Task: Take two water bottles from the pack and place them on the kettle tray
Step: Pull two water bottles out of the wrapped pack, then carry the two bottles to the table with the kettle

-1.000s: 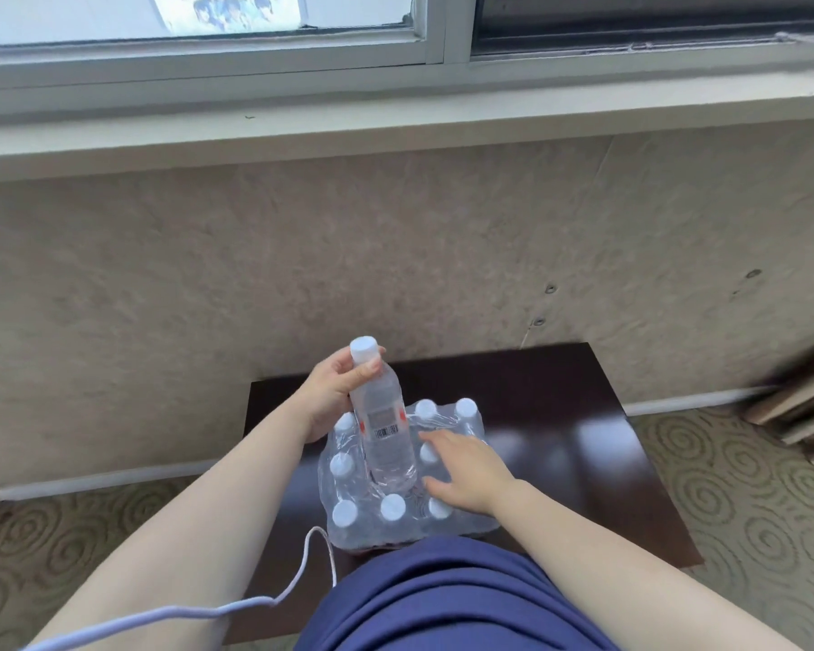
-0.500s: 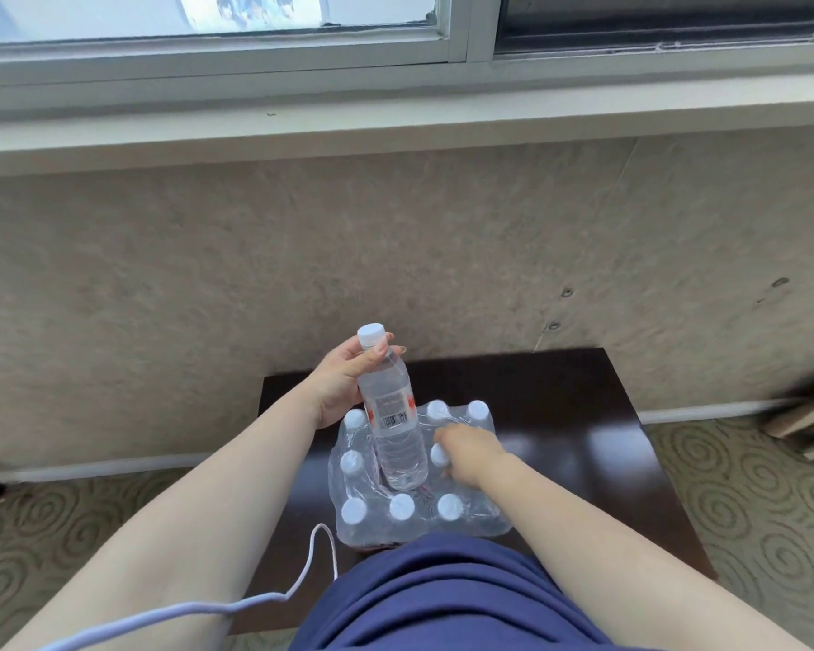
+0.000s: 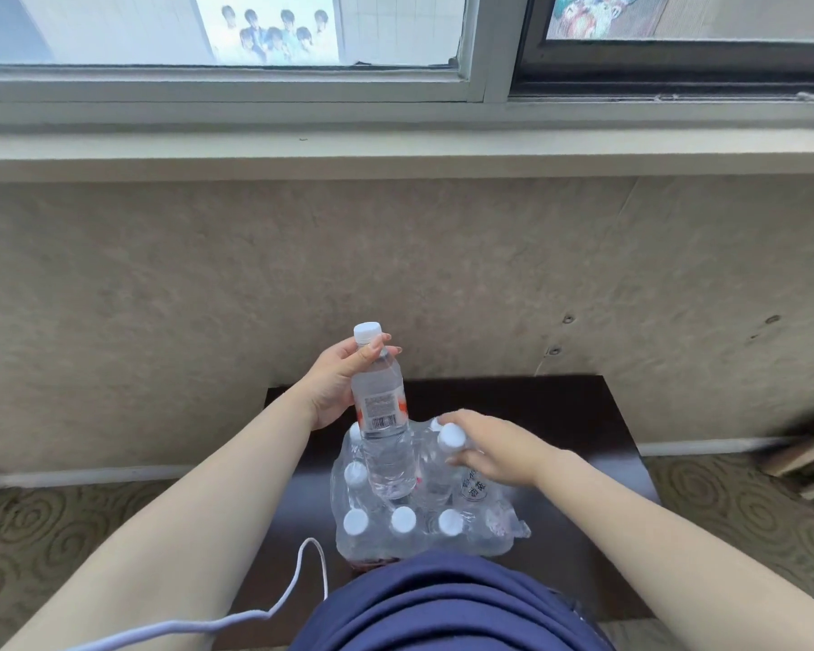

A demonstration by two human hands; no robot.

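A shrink-wrapped pack of water bottles [image 3: 398, 533] with white caps sits on a dark wooden table [image 3: 560, 415]. My left hand [image 3: 337, 385] grips a clear bottle [image 3: 381, 415] by its neck and shoulder, held upright just above the pack. My right hand [image 3: 494, 446] is closed around a second bottle [image 3: 452, 436] at the pack's right side, raised partly out of the torn wrap. No kettle tray is in view.
A beige wall and a windowsill [image 3: 395, 152] rise behind the table. Patterned carpet [image 3: 52, 523] lies on both sides. A white cable [image 3: 297, 584] hangs at the lower left over blue clothing [image 3: 442, 608]. Wooden boards [image 3: 809, 458] lean at the right.
My left hand has lifted its bottle a little higher. My right hand went from resting on the pack to gripping a second bottle and raising it.
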